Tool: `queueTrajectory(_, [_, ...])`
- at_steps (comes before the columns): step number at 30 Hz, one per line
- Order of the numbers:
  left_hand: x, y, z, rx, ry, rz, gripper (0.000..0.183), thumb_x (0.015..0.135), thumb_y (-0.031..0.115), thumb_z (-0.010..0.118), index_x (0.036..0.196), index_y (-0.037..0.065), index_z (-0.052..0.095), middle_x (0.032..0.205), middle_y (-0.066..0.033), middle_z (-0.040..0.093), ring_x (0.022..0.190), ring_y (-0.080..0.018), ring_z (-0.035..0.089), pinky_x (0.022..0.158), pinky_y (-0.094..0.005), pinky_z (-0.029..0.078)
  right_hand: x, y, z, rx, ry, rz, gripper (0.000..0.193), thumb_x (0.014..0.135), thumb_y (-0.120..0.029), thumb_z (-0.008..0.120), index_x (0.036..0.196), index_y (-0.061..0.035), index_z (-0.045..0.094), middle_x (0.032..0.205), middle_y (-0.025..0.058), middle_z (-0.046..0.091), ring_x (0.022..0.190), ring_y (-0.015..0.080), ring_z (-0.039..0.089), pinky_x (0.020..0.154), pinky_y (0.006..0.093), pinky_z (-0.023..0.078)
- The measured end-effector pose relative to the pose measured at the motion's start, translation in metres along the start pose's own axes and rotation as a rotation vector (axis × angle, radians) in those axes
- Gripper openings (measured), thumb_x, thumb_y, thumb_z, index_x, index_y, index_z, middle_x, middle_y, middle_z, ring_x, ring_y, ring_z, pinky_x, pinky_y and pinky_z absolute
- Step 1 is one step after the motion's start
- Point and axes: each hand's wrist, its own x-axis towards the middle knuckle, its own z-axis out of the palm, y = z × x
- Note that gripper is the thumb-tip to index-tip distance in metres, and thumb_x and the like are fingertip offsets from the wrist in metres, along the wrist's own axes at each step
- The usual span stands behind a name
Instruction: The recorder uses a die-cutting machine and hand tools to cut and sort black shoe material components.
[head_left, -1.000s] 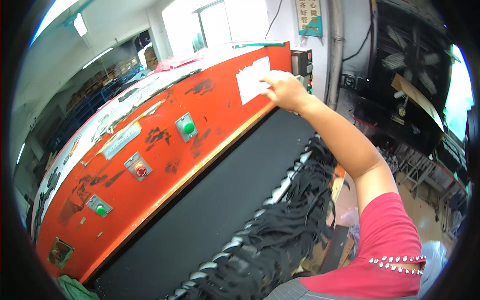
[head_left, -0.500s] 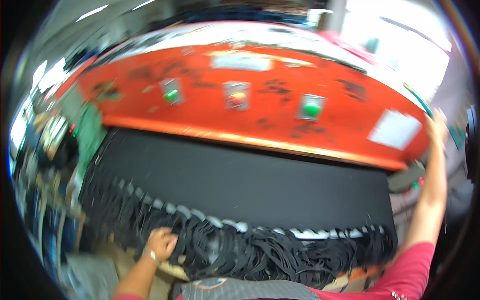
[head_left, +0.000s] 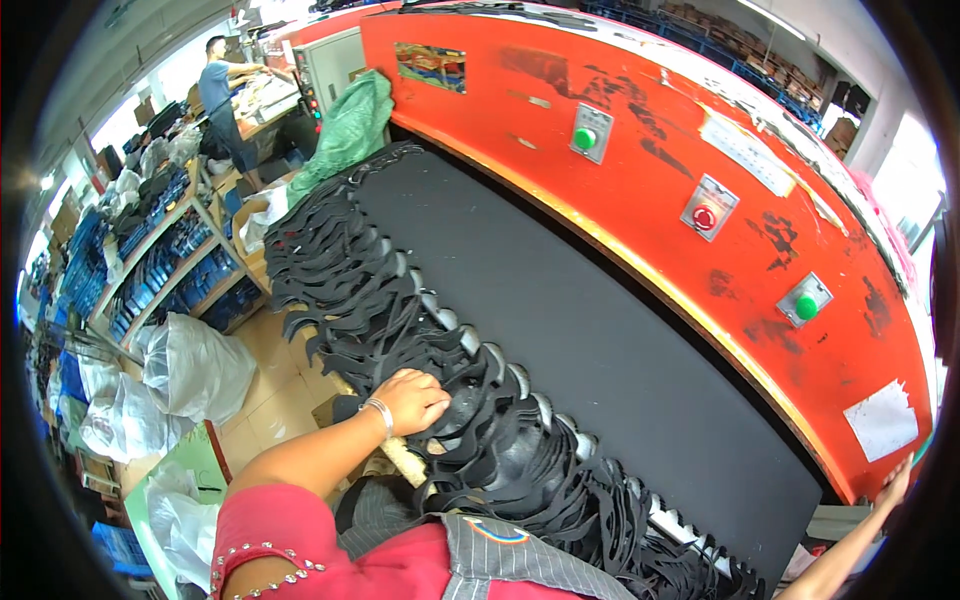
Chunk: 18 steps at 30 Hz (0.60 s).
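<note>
My left hand is closed, its fingers curled in, over a thick fringe of black cut strips. Whether any strip is inside the fist is hidden. The strips hang in wavy loops along the near edge of a smooth black sheet, which lies on the machine bed. At the far right my right hand reaches up beside the end of the red machine, fingers stretched out near a green piece at the picture's rim. Its inner side is partly hidden.
Green buttons and a red button sit on the machine front. A green cloth drapes by its left end. Shelves of blue pieces and white plastic bags stand leftward. Another person works at a far table.
My view has swung left and sharpened, so the machine now slants down to the right. My left hand has moved in over the black strips. My right hand stays by the machine's right end.
</note>
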Motion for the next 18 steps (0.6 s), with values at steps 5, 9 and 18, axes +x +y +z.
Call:
queueTrajectory(5, [-0.017,-0.02,0.008,-0.067,0.066,-0.001,0.017,0.085,0.025,0.062,0.091,0.013,0.072,0.089,-0.0021,0.064,0.09,-0.0231,0.059,0.087,-0.0374,0.044,-0.156,0.039,0.101,0.093,0.164,-0.256,0.052,0.095,-0.045,0.05,0.13,-0.006,0.051,0.072,-0.004,0.041,0.059,0.0054,0.04,0.054,0.0202,0.037])
queueTrajectory(9, [-0.019,-0.031,0.007,-0.132,0.093,0.085,0.02,0.084,0.026,0.064,0.097,0.013,0.072,0.098,-0.0036,0.064,0.093,-0.0236,0.06,0.088,-0.0368,0.045,-0.287,0.008,0.163,0.247,-0.229,-0.157,0.04,0.1,-0.038,0.045,0.12,-0.0041,0.053,0.066,-0.0039,0.038,0.053,0.0036,0.038,0.045,0.0197,0.035])
queueTrajectory(18, [-0.022,-0.079,-0.075,-0.511,0.362,0.379,0.02,0.08,0.013,0.069,0.098,0.006,0.069,0.098,-0.0086,0.066,0.088,-0.0255,0.064,0.078,-0.0353,0.052,-0.536,-0.079,0.396,0.231,-0.902,-0.036,0.024,0.079,-0.009,0.059,0.098,-0.0031,0.045,0.075,0.0106,0.057,0.049,0.0181,0.058,0.042,0.0308,0.05])
